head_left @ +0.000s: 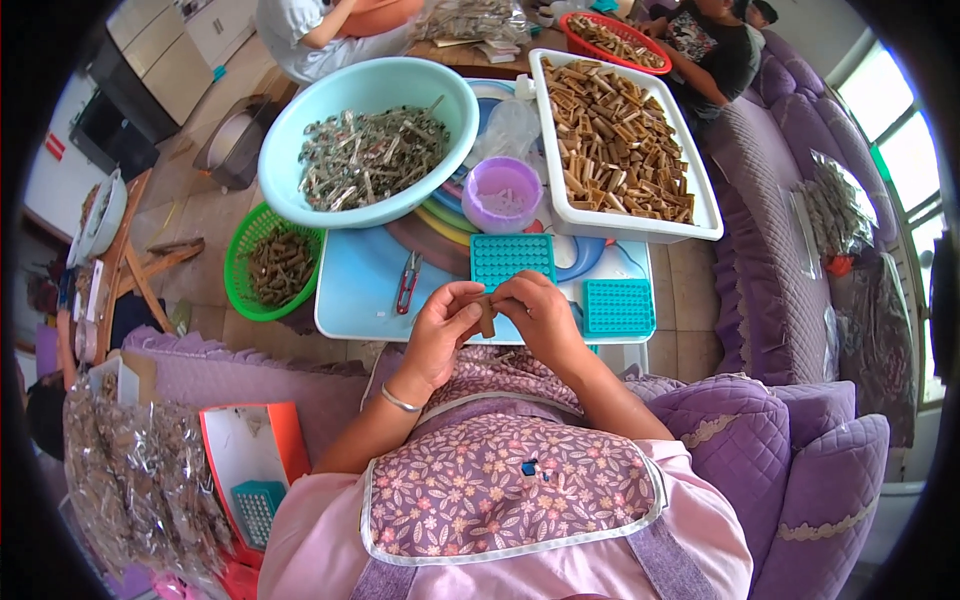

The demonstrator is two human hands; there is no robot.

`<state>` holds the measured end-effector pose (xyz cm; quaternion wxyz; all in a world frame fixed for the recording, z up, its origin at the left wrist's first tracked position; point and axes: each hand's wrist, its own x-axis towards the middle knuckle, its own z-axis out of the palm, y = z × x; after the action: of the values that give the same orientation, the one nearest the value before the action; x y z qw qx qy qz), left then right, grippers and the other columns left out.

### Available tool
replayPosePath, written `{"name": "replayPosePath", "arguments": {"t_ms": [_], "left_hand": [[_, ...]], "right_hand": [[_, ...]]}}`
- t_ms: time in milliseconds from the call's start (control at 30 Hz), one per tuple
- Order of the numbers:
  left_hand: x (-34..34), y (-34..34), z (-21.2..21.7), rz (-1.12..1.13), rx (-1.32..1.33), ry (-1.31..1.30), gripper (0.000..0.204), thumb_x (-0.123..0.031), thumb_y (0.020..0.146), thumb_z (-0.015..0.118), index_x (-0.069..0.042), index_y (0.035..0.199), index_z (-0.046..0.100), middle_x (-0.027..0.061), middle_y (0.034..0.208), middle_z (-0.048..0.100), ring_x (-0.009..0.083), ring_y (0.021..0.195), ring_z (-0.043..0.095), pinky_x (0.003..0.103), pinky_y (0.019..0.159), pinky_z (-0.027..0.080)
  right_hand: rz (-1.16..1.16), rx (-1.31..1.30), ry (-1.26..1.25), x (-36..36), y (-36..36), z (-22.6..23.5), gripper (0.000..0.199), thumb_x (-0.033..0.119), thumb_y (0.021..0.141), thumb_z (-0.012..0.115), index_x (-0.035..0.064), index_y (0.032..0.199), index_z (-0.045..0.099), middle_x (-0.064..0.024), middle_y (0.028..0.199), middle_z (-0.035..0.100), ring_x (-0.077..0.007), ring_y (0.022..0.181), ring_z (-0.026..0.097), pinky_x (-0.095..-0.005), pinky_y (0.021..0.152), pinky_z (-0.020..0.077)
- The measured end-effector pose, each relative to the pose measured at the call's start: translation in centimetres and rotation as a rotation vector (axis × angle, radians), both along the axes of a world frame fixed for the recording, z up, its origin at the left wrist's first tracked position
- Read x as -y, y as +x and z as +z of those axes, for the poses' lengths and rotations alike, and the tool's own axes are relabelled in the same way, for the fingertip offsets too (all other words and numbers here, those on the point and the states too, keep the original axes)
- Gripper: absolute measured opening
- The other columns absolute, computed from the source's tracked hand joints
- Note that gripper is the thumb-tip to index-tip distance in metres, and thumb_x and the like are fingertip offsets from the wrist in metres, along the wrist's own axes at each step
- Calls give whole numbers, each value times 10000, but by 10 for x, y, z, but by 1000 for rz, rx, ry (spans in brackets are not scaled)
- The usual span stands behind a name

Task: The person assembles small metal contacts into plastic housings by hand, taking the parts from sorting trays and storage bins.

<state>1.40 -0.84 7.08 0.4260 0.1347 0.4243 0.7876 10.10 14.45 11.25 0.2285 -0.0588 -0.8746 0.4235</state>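
My left hand (443,328) and my right hand (537,312) meet over the near edge of the table, fingers pinched together. Between them is a small brown strip-like piece (487,320), its lower end pointing toward my lap. The fingers cover its upper part, and its exact kind cannot be made out. Just beyond my fingertips lies a teal tray with rows of round cells (511,258). A second teal tray (617,307) sits to the right of my right hand. Left of my left hand are red-handled snips (407,285).
A pale blue basin (290,190) of clear-wrapped pieces, a purple bowl (503,215) and a white tub (620,228) of brown pieces stand farther back. A green basket (240,265) is at the left. Purple sofas (770,280) flank me; other people sit across the table.
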Motion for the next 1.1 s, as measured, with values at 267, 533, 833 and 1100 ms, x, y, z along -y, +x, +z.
{"name": "replayPosePath", "arguments": {"t_ms": [267,533,833,1100], "left_hand": [[39,-25,27,125,-370,-57,274,-75,959,533,13,1218,515,128,1090,610,234,1063,612,360,947,500],[131,-125,11,656,-421,-268,217,-29,958,497,10,1171,522,105,1118,547,215,1020,601,358,949,510],[205,-282,-77,1038,-273,-416,273,-38,973,472,11,1241,481,111,1201,519,204,1068,565,338,958,488],[199,-290,-74,1388,-639,-529,316,-3,947,500,16,1261,469,93,1180,539,173,1024,544,292,869,476]], "right_hand": [[-443,-234,105,-76,6,38,167,-34,820,636,15,979,651,-67,861,639,-146,777,596,-258,700,483],[-696,-96,-118,-167,21,52,71,45,896,562,33,965,552,-17,742,557,-74,604,500,-224,551,419],[-474,103,174,-224,-59,49,140,127,822,619,11,895,646,-155,821,628,-276,770,633,-386,683,495],[-372,369,855,-260,-151,24,177,55,814,524,53,917,669,-161,1005,632,-344,969,628,-435,835,515]]}}
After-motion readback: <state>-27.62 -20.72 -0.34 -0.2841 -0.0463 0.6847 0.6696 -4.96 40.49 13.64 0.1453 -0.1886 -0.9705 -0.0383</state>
